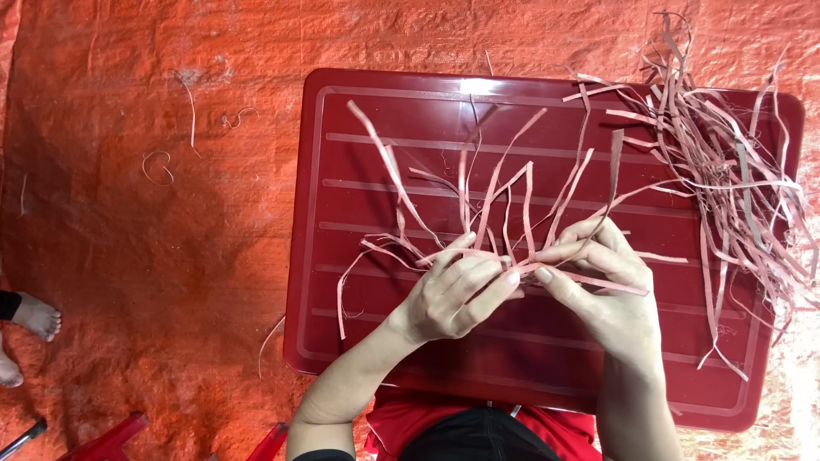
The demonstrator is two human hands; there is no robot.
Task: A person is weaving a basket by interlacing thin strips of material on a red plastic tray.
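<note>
An orange woven tarp [154, 239] is covering the whole floor, and a dark red ribbed plastic tabletop [359, 341] is sitting on it directly in front of the person, taking up most of the middle of the view. A loose heap of thin pinkish strips [726, 179] is spilling over the tabletop's far right corner and trailing past its edge. Near the middle of the tabletop both hands are working on a small woven start of strips [478, 222], its free ends fanning upward and to the left. The left hand [453, 294] is curling over the crossing point, fingers closed narrowly and pinching several strips flat together; the right hand [602, 286] is meeting it from the right, thumb and forefinger closing on one or two strips while the other fingers are bracing underneath. The chief risk, as I judge it, is slippage: so many springy ends are converging at one pinch that any easing of the left fingers could be letting the crossings slide apart. The long free ends may also be tangling with each other, and the overhanging heap looks ready to slide off the edge. A few stray curled strips [158, 166] are lying on the tarp at left, and another person's bare foot [36, 316] is resting at the far left edge.
</note>
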